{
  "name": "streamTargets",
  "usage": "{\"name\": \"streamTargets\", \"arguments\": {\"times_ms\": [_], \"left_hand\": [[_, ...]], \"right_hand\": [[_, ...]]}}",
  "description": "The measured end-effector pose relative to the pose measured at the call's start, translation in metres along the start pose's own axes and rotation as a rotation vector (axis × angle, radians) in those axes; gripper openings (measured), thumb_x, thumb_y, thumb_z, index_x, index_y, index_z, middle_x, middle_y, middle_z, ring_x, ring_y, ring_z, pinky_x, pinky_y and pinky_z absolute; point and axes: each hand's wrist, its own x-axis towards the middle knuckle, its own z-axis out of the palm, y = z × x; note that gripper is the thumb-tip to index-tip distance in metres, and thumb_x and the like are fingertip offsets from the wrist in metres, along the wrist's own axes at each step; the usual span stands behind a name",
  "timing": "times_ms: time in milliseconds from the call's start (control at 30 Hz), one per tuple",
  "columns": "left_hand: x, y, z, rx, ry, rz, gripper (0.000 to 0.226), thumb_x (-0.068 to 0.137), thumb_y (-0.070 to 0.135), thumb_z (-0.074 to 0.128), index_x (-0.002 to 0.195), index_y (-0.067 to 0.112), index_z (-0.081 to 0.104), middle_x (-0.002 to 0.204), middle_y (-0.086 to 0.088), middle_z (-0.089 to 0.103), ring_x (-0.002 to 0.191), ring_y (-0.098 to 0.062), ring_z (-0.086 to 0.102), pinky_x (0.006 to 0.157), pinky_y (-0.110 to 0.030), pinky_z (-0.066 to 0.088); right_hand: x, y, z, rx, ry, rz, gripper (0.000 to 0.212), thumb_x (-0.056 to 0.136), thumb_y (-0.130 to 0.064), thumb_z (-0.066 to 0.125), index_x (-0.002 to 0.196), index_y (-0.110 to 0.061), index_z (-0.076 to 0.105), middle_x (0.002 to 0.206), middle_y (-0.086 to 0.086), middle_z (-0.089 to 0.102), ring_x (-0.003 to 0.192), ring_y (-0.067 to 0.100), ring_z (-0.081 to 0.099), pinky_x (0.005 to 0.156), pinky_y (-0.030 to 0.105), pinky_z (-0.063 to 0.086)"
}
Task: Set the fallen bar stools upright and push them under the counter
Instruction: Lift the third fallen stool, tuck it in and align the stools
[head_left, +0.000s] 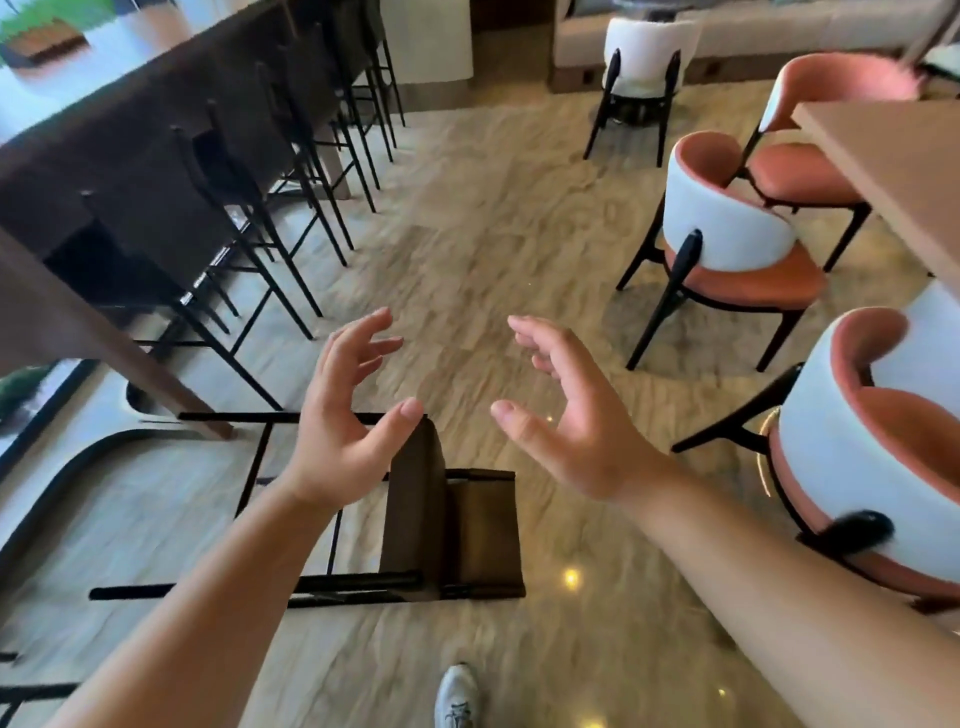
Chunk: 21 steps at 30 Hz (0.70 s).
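Observation:
A bar stool with a dark brown seat and thin black legs lies on its side on the marble floor just in front of me, legs pointing left toward the counter. My left hand hovers above the stool's upper legs, fingers spread and curled, holding nothing. My right hand hangs to the right of the seat, open too, palm facing left. Black legs of another fallen stool show at the bottom left edge.
Several upright stools stand tucked along the dark counter at the left. Pink and white armchairs and a wooden table line the right side. A counter support post slants down beside the fallen stool. My shoe is at the bottom.

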Motion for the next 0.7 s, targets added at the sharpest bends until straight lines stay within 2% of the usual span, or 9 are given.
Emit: {"name": "streamTargets", "arguments": {"times_ms": [167, 367, 533, 700], "left_hand": [[0.035, -0.037, 0.034, -0.044, -0.047, 0.018, 0.064, 0.089, 0.06, 0.059, 0.144, 0.033, 0.039, 0.141, -0.013, 0.049, 0.125, -0.023, 0.057, 0.104, -0.046, 0.046], [0.083, -0.09, 0.053, -0.12, -0.023, -0.006, 0.065, 0.09, 0.055, 0.061, 0.143, 0.025, 0.04, 0.139, -0.02, 0.048, 0.123, -0.026, 0.058, 0.103, -0.053, 0.046], [0.121, -0.123, 0.045, -0.128, 0.016, -0.035, 0.071, 0.09, 0.056, 0.061, 0.142, 0.013, 0.04, 0.138, -0.021, 0.048, 0.122, -0.028, 0.058, 0.101, -0.056, 0.046], [0.137, -0.147, 0.033, -0.094, 0.101, -0.063, 0.069, 0.09, 0.056, 0.062, 0.143, 0.019, 0.039, 0.138, -0.019, 0.048, 0.122, -0.027, 0.058, 0.1, -0.057, 0.047]], "right_hand": [[0.018, 0.032, -0.019, -0.057, 0.034, 0.038, 0.064, 0.086, -0.037, 0.061, 0.141, -0.012, 0.041, 0.143, 0.0, 0.045, 0.135, 0.011, 0.042, 0.11, 0.029, 0.035], [0.075, 0.07, -0.016, -0.098, 0.02, 0.067, 0.064, 0.086, -0.035, 0.062, 0.14, -0.007, 0.042, 0.141, 0.003, 0.047, 0.133, 0.012, 0.044, 0.109, 0.03, 0.037], [0.13, 0.087, -0.002, -0.092, -0.041, 0.096, 0.065, 0.085, -0.037, 0.061, 0.141, -0.01, 0.041, 0.142, 0.002, 0.045, 0.132, 0.011, 0.044, 0.108, 0.03, 0.038], [0.176, 0.104, 0.008, -0.063, -0.129, 0.095, 0.065, 0.084, -0.038, 0.061, 0.141, -0.012, 0.041, 0.144, 0.001, 0.044, 0.132, 0.012, 0.044, 0.108, 0.038, 0.039]]}}
